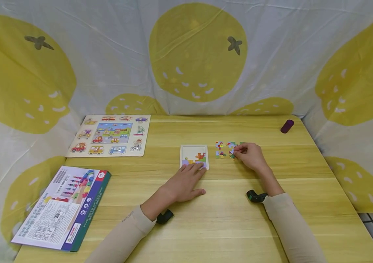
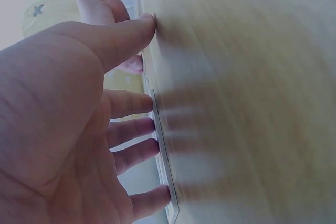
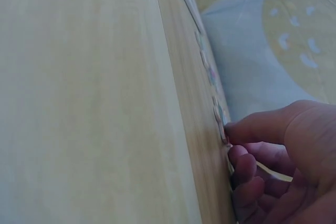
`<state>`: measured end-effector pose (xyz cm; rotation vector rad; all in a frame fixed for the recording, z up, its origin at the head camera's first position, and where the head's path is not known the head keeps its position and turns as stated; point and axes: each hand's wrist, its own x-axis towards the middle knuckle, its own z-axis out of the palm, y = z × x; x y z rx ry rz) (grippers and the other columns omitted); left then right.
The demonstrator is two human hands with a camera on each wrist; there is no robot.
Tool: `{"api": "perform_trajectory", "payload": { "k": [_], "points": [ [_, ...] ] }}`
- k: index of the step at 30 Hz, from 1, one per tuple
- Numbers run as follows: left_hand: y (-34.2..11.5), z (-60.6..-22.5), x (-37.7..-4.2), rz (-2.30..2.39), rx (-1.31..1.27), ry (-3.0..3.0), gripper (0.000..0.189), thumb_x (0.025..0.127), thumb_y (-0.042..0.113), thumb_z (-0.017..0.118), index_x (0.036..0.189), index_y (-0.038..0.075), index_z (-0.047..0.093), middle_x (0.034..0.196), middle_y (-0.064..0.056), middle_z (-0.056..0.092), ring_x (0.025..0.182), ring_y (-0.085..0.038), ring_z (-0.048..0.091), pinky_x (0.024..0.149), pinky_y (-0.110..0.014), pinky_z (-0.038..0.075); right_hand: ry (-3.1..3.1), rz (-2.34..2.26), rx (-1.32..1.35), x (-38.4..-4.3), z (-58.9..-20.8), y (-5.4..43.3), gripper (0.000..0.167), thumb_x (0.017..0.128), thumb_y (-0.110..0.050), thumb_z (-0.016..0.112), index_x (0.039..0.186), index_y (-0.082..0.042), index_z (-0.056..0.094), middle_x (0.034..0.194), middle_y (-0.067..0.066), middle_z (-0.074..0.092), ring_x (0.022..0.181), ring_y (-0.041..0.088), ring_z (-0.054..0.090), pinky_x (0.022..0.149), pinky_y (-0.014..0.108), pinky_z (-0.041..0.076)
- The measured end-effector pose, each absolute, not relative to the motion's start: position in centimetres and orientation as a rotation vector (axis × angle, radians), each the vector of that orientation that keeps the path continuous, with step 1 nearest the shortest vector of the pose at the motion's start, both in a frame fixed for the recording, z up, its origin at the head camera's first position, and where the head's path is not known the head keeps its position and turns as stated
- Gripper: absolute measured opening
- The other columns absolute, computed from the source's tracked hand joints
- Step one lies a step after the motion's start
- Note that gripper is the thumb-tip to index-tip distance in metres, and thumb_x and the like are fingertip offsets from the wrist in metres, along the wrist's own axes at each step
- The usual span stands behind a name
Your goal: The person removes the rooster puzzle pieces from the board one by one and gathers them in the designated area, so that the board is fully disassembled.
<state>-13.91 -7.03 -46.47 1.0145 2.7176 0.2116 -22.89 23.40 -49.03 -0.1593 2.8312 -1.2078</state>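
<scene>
My left hand (image 1: 186,182) lies with its fingers extended on the near edge of a small white puzzle tray (image 1: 189,151). Joined jigsaw pieces (image 1: 201,157) fill the tray's lower part, partly covered by those fingers. In the left wrist view the fingertips (image 2: 149,148) press along the tray's rim, with the thumb apart on the table side. To the right of the tray, my right hand (image 1: 249,156) pinches a jigsaw piece (image 1: 231,154) between thumb and fingers, low over the table. Loose pieces (image 1: 219,145) lie in rows beside it, some hidden behind the hand.
A larger picture puzzle board (image 1: 145,146) with vehicle pieces lies at the back left. Nearer, a flat toy box (image 1: 55,208) sits at the table's left edge. A dark purple cylinder (image 1: 287,126) lies at the back right. Fruit-printed cloth (image 1: 196,51) borders the table.
</scene>
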Motion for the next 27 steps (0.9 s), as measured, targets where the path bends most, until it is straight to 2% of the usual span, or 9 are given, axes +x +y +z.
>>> {"api": "perform_trajectory", "payload": {
  "k": [12,20,27],
  "points": [
    [-7.2,-46.6,-13.9,0.198,1.041,2.735,0.079,0.103,0.057,0.052,0.163,0.010,0.030,0.170,-0.008,0.027,0.156,-0.029,0.028,0.126,-0.057,0.026,2.828,-1.252,-0.230,-22.9,-48.6,23.2,0.016,0.098,-0.020,0.072,0.106,-0.007,0.076,0.095,0.010,0.074,0.085,0.022,0.068,0.075,0.032,0.053],
    [-7.3,-46.5,-13.8,0.128,1.055,2.765,0.082,0.103,0.060,0.050,0.164,0.009,0.028,0.170,-0.008,0.028,0.156,-0.029,0.028,0.126,-0.055,0.027,2.758,-1.319,-0.308,-23.0,-48.1,21.1,0.018,0.098,-0.023,0.072,0.109,-0.009,0.076,0.098,0.009,0.074,0.083,0.021,0.064,0.072,0.029,0.052],
    [-7.3,-46.7,-13.9,0.168,1.005,2.742,0.081,0.103,0.061,0.048,0.164,0.013,0.028,0.172,-0.007,0.023,0.159,-0.025,0.022,0.124,-0.063,0.025,2.681,-1.353,-0.418,-23.3,-48.3,19.0,0.020,0.097,-0.020,0.073,0.113,-0.008,0.076,0.107,0.008,0.075,0.095,0.021,0.068,0.083,0.036,0.054]
  ]
}}
